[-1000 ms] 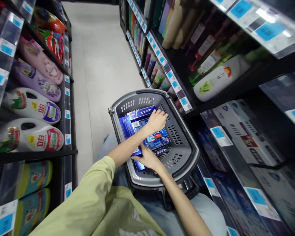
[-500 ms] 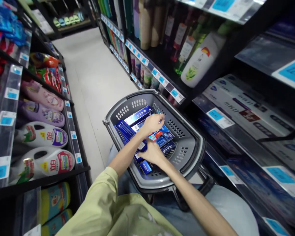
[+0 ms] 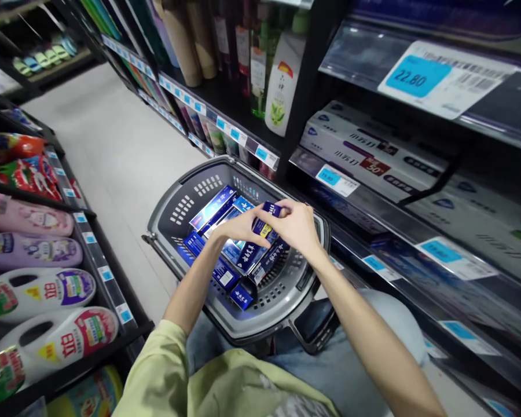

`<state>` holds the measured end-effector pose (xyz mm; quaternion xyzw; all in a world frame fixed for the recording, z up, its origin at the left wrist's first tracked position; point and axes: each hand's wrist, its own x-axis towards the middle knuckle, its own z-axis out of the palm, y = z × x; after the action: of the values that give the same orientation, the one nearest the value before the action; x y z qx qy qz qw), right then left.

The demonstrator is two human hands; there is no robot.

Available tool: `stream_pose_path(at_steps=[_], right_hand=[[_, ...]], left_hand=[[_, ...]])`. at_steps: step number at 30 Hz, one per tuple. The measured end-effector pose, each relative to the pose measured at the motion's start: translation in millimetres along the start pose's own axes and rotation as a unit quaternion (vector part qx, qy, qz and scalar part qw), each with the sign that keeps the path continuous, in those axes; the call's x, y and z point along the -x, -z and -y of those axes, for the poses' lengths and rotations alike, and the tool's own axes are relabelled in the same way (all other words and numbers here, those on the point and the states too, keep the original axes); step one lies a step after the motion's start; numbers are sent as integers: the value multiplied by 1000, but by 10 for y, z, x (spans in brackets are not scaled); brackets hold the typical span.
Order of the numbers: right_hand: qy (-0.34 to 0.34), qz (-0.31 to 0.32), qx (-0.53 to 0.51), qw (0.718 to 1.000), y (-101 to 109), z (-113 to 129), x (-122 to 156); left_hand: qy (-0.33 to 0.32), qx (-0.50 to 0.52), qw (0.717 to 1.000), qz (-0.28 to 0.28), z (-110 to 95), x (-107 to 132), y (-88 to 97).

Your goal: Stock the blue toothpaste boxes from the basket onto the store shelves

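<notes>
A small dark-blue toothpaste box (image 3: 265,225) with a yellow label is gripped between my two hands above the basket. My left hand (image 3: 239,228) closes on its left side, thumb stretched along the near edge. From the right, my right hand (image 3: 301,229) pinches it with thumb and fingers. Below them, the grey shopping basket (image 3: 306,277) rests at my lap. Inside lie several blue toothpaste boxes: a long shiny one (image 3: 212,208) at the far side, one (image 3: 226,274) along the left wall and a small one (image 3: 242,296) nearest me. My hands partly cover the middle boxes.
Detergent bottles (image 3: 47,339) line the left shelf. On the right, shelves hold white toothpaste cartons (image 3: 369,153) behind price tags, with a white body-wash bottle (image 3: 282,81) further up. The pale aisle floor (image 3: 99,133) runs ahead. The basket's black handle (image 3: 316,333) hangs on the near side.
Both hands have risen from among the boxes and moved right, now holding a toothpaste box together. The camera view has turned to the right.
</notes>
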<state>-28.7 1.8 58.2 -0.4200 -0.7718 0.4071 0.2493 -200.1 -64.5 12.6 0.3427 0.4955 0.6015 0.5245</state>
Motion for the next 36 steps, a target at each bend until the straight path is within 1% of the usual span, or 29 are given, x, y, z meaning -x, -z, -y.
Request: stream_pose_path(at_steps=[2, 3, 4, 6, 8, 9, 11, 13, 14, 16, 18, 20, 21, 23, 26, 27, 29, 31, 32, 34, 35, 36], right_hand=[[9, -1, -77, 997, -15, -21, -12], [11, 5, -128, 992, -17, -38, -21], [11, 11, -178, 984, -14, -59, -33], [2, 15, -237, 972, 1, -110, -58], [-10, 35, -240, 970, 21, -157, -77], [-17, 63, -233, 970, 29, -174, -79], [-30, 157, -222, 962, 32, -183, -64], [-31, 250, -221, 942, 19, -159, -27], [-25, 277, -217, 936, 7, -139, -4], [-5, 290, -196, 937, -25, -101, 38], [11, 263, -162, 951, -70, -86, 65], [5, 224, -145, 964, -133, -100, 77], [-7, 204, -155, 967, -170, -114, 80], [-39, 166, -209, 963, -248, -145, 81], [-61, 104, -279, 953, -312, -178, 65], [-60, 95, -280, 953, -306, -185, 53], [-54, 106, -250, 961, -251, -193, 17], [-48, 120, -192, 973, -165, -198, -26], [-47, 107, -159, 980, -122, -201, -49], [-56, 37, -131, 989, -56, -205, -90], [-72, -3, -152, 986, -35, -206, -108], [-95, -31, -195, 976, -21, -203, -122]], left_hand=[[-13, -66, 996, 57, 25, 15, -67], [-16, -74, 994, 75, 31, 20, -94], [-17, -57, 995, 83, 32, 23, -115], [-19, 37, 996, 73, 21, 27, -145], [-45, 155, 987, 23, -5, 30, -154], [-67, 203, 977, -14, -19, 31, -151], [-117, 265, 953, -84, -44, 29, -121], [-153, 292, 934, -136, -56, 19, -65], [-161, 295, 929, -154, -58, 12, -33], [-157, 288, 928, -178, -64, -5, 24], [-137, 274, 935, -178, -79, -17, 46], [-100, 257, 949, -152, -103, -20, 19], [-75, 245, 958, -132, -112, -19, -11], [-27, 212, 973, -88, -113, -17, -86], [3, 165, 985, -44, -64, -28, -175], [7, 155, 987, -41, -43, -36, -185], [20, 142, 988, -48, -10, -51, -172], [40, 125, 990, -42, -6, -46, -134], [51, 118, 991, -30, -17, -31, -114], [89, 120, 989, -2, -56, 34, -81], [115, 134, 984, 3, -78, 80, -70], [134, 158, 978, -5, -98, 132, -62]])
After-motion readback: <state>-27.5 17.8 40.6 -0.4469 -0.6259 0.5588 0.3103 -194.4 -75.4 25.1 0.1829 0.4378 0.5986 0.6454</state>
